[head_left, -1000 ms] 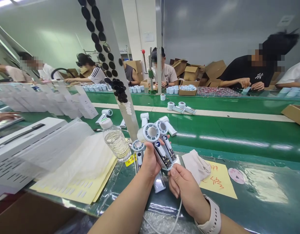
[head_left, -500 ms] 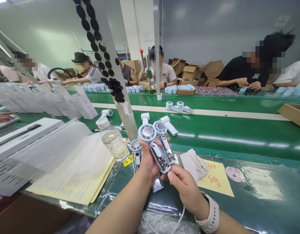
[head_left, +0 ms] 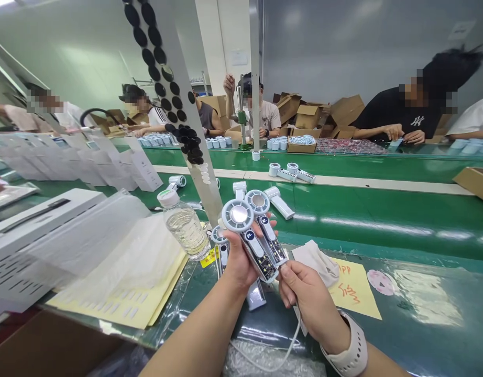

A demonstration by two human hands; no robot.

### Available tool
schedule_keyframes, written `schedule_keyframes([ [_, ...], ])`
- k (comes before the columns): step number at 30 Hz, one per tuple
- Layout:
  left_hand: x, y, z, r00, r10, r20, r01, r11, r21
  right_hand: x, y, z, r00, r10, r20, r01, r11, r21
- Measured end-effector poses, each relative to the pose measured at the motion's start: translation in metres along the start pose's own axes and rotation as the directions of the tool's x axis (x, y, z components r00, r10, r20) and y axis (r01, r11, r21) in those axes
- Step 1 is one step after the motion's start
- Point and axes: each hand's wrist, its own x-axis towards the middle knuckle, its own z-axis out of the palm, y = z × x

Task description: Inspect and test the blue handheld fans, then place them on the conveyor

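My left hand (head_left: 238, 262) is closed around two light-blue handheld fans, held side by side with their round heads up. The front fan (head_left: 261, 257) and the rear fan (head_left: 272, 240) both have circuit boards showing in their handles and white marks on small round displays. My right hand (head_left: 300, 285) pinches at the bottom end of the rear fan. A white cable (head_left: 295, 335) hangs from under that hand; its end is hidden by the fingers. Below my left hand, another fan (head_left: 256, 296) lies on the table, partly covered.
A water bottle (head_left: 184, 225) stands left of my hands, beside yellow sheets (head_left: 147, 309) under clear plastic. A slanted metal post (head_left: 208, 196) rises just behind. On the right lie a pale cloth (head_left: 316, 262) and a yellow note (head_left: 357, 290). More fans (head_left: 281, 203) lie on the green belt; co-workers sit opposite.
My right hand has shifted from the front fan's bottom end to the rear fan's, slightly right. Marks on both displays now show more plainly. My left hand keeps its hold.
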Motion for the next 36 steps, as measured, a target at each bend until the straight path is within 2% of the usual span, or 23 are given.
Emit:
schedule_keyframes([
  [4, -0.003, -0.003, -0.001, 0.999, 0.008, 0.032, -0.011, 0.996, 0.089, 0.0, 0.001, 0.0, 0.999, 0.034, -0.033, -0.033, 0.999, 0.02],
  [8, -0.003, -0.005, -0.003, 0.998, -0.021, 0.059, 0.015, 0.995, 0.099, 0.002, 0.0, -0.003, 1.0, -0.002, -0.017, 0.0, 0.995, -0.101],
  [12, 0.001, -0.001, -0.003, 0.999, -0.036, 0.002, 0.036, 0.999, 0.04, 0.006, -0.007, -0.015, 0.985, -0.172, 0.027, 0.172, 0.939, -0.297],
  [15, 0.001, 0.0, -0.003, 0.998, -0.026, -0.057, 0.026, 1.0, 0.007, 0.011, -0.01, -0.028, 0.95, -0.297, -0.091, 0.246, 0.898, -0.364],
  [17, -0.002, -0.002, -0.004, 0.997, -0.071, -0.007, 0.072, 0.997, 0.043, 0.014, -0.011, -0.035, 0.943, -0.287, -0.17, 0.228, 0.927, -0.299],
  [20, -0.006, -0.01, -0.007, 0.97, -0.182, 0.162, 0.144, 0.965, 0.221, 0.014, -0.014, -0.04, 0.976, -0.213, -0.039, 0.206, 0.969, -0.135],
  [22, -0.005, -0.014, -0.007, 0.962, -0.182, 0.205, 0.11, 0.941, 0.32, 0.012, -0.021, -0.041, 0.979, -0.203, -0.008, 0.201, 0.974, -0.106],
  [23, -0.004, -0.015, -0.007, 0.971, -0.154, 0.181, 0.087, 0.939, 0.332, 0.011, -0.026, -0.042, 0.975, -0.215, -0.047, 0.209, 0.972, -0.109],
  [25, 0.002, -0.015, -0.007, 0.994, -0.096, 0.06, 0.076, 0.957, 0.279, 0.009, -0.033, -0.043, 0.956, -0.249, -0.154, 0.23, 0.964, -0.131],
  [27, 0.008, -0.011, -0.005, 0.989, -0.135, -0.06, 0.144, 0.974, 0.176, 0.009, -0.036, -0.043, 0.949, -0.247, -0.196, 0.215, 0.962, -0.169],
  [28, 0.009, -0.01, -0.004, 0.98, -0.181, -0.086, 0.191, 0.973, 0.13, 0.009, -0.036, -0.043, 0.952, -0.23, -0.2, 0.193, 0.963, -0.187],
  [31, 0.007, -0.008, -0.001, 0.962, -0.265, -0.06, 0.27, 0.957, 0.106, 0.011, -0.031, -0.04, 0.969, -0.166, -0.185, 0.135, 0.976, -0.169],
  [36, -0.001, -0.014, 0.002, 0.971, -0.237, 0.015, 0.227, 0.945, 0.236, 0.01, -0.024, -0.035, 0.98, -0.151, -0.133, 0.141, 0.987, -0.077],
])
